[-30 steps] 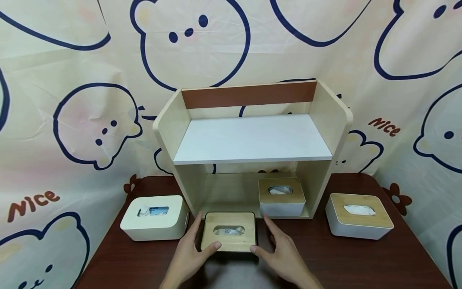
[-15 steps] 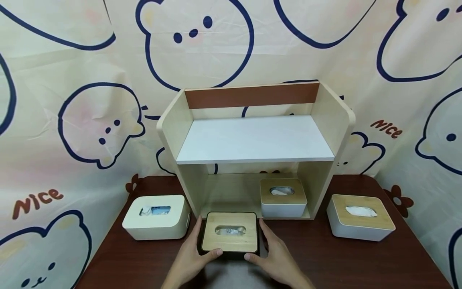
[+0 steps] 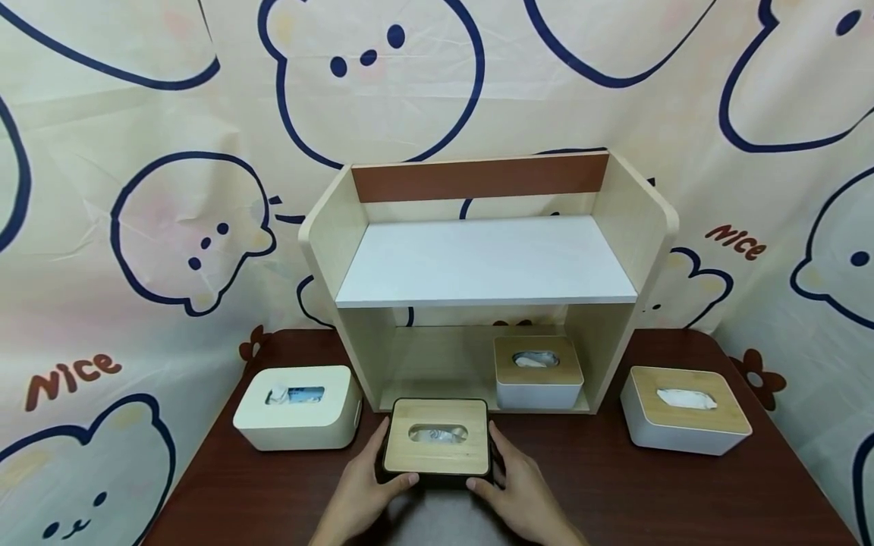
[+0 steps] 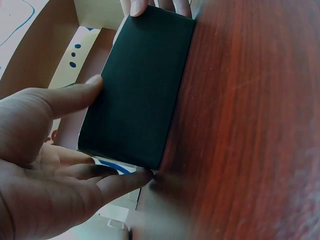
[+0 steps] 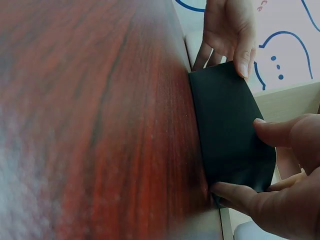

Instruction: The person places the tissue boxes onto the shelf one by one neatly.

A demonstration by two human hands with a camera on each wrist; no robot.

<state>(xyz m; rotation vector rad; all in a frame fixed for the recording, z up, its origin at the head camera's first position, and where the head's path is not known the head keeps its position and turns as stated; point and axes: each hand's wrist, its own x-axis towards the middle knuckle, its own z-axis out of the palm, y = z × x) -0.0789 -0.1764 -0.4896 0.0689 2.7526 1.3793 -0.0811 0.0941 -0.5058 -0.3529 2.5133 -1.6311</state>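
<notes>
Just in front of the lower front edge of the shelf unit (image 3: pixel 488 262), left of its middle, the black tissue box (image 3: pixel 437 456) sits between two hands on the counter (image 3: pixel 293 497). Its long axis runs left to right, roughly along that edge, with the shelf unit's lower compartment directly beyond. The left hand (image 3: pixel 360 489) and right hand (image 3: pixel 517 489) are about equally near, each gripping one end, thumb at the near face and fingers along the side. Within the compartment, near its right corner, stands a grey tissue box (image 3: pixel 539 396).

The head view shows the pale wooden lid and slot; the wrist views show instead the plain dark near face, its lower edge close along the counter. Whether the far side touches the shelf unit, I cannot tell.
</notes>
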